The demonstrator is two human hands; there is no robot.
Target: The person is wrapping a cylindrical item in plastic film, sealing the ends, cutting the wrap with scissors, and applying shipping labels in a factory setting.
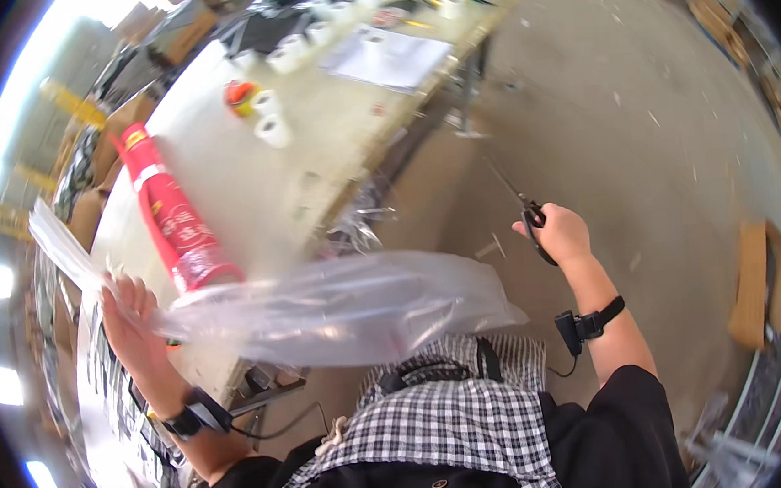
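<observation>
The left hand is up at the near left edge of the long pale workbench, fingers closed on one end of a clear, floppy plastic film bag. The bag sags across to the right, over the bench's near corner and in front of the person's checked apron. Just beside that hand a red cylindrical tube with white bands lies on the bench, running from far to near, its near end touching or just behind the film.

Out to the right, well apart from the bag, the right hand is wrapped round the black handles of a pair of slim metal scissors. The blades point away over the bare concrete floor; they look closed, though they are thin and hard to read.

So this reads as the moment between holding and cutting: film stretched, tool ready but away from it. The next move would call for bringing the scissors in to the bag and keeping the film taut on the left.

Farther along the bench sit small white tape rolls and a white sheet of paper.
</observation>
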